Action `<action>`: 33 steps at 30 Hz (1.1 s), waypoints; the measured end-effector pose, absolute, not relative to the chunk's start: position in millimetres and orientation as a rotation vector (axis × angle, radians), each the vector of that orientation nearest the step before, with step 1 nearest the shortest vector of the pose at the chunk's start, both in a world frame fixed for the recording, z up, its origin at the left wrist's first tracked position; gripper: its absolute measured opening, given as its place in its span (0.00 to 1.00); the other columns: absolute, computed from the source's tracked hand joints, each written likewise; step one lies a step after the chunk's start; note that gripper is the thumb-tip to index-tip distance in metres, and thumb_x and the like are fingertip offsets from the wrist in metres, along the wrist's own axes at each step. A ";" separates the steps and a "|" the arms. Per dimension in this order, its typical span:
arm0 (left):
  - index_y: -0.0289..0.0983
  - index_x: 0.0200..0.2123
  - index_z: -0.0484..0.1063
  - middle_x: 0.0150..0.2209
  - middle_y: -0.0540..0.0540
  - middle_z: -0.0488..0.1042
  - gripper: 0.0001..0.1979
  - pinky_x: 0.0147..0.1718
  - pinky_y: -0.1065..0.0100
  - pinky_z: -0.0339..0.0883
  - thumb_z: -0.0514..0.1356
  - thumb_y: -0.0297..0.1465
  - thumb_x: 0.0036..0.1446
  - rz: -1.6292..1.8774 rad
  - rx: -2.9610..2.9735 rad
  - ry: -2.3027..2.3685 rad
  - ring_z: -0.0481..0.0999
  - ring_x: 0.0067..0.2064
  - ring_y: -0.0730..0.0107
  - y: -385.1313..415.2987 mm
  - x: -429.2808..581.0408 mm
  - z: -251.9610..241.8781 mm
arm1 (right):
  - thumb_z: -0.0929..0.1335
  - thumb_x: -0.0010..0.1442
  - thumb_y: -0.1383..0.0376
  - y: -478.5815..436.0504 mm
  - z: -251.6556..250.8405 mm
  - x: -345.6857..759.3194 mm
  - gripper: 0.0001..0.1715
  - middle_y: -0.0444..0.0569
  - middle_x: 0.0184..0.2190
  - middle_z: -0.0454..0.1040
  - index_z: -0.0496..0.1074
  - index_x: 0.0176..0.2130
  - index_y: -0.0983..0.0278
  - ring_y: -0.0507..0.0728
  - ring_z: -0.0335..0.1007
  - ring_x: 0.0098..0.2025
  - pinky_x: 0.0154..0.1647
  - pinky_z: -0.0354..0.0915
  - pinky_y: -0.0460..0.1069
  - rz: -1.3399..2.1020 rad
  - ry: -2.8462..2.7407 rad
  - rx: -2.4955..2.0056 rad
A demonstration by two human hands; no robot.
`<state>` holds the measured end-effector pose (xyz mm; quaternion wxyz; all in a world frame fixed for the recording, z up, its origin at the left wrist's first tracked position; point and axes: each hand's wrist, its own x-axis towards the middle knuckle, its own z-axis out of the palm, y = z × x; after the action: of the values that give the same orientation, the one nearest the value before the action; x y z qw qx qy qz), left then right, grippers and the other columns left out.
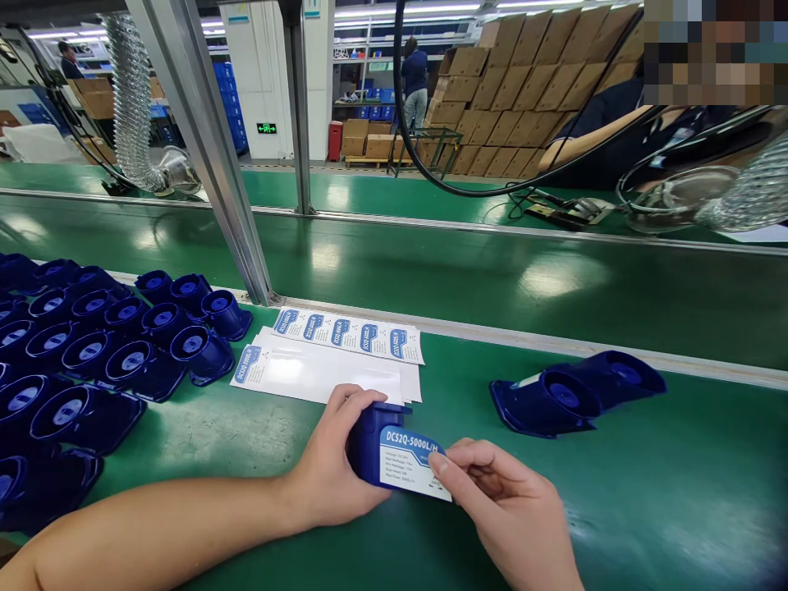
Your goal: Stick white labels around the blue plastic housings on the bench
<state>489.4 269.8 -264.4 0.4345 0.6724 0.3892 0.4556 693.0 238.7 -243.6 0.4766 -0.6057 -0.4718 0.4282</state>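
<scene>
My left hand [336, 464] is wrapped round a dark blue plastic housing [369, 443] that rests on the green bench. A blue and white label [411, 461] reading DCS2Q-5000L/H lies on its side. My right hand [510, 509] pinches the label's right edge with thumb and forefinger, pressed against the housing. Just behind the housing lie sheets of label backing [320, 373], the rear sheet [348, 332] carrying several labels.
Many blue housings [92, 345] are packed at the left. Two more [575, 394] lie on their sides at the right. A metal post [209, 148] rises from the bench rail. Beyond runs a green conveyor [461, 279]; a person's arm [591, 139] and stacked cartons [523, 82] are behind.
</scene>
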 end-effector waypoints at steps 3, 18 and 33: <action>0.46 0.62 0.65 0.57 0.42 0.64 0.41 0.55 0.55 0.74 0.72 0.20 0.45 1.134 1.674 0.970 0.73 0.58 0.54 269.2 489.7 -264.4 | 0.77 0.58 0.54 240.6 -245.3 696.3 0.14 0.44 0.25 0.75 0.77 0.27 0.58 0.53 0.65 0.24 0.23 0.63 0.48 0.873 -1.323 -1.465; 0.49 0.64 0.65 0.58 0.40 0.62 0.38 0.57 0.53 0.75 0.70 0.24 0.52 1.159 1.972 0.924 0.73 0.59 0.52 262.8 492.0 -269.4 | 0.75 0.60 0.48 258.8 -241.8 698.2 0.34 0.59 0.57 0.80 0.70 0.60 0.59 0.66 0.80 0.56 0.55 0.77 0.62 1.167 -1.459 -1.370; 0.49 0.66 0.64 0.60 0.40 0.62 0.42 0.57 0.52 0.77 0.65 0.19 0.47 1.055 2.121 0.944 0.75 0.59 0.52 260.2 489.3 -260.1 | 0.77 0.52 0.59 244.5 -239.1 684.9 0.38 0.51 0.54 0.79 0.67 0.59 0.56 0.65 0.78 0.55 0.56 0.75 0.60 1.282 -1.480 -1.423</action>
<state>489.3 260.2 -260.1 0.2915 0.7957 0.3540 0.3958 684.9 244.5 -239.1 0.3527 -0.5501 -0.5722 0.4956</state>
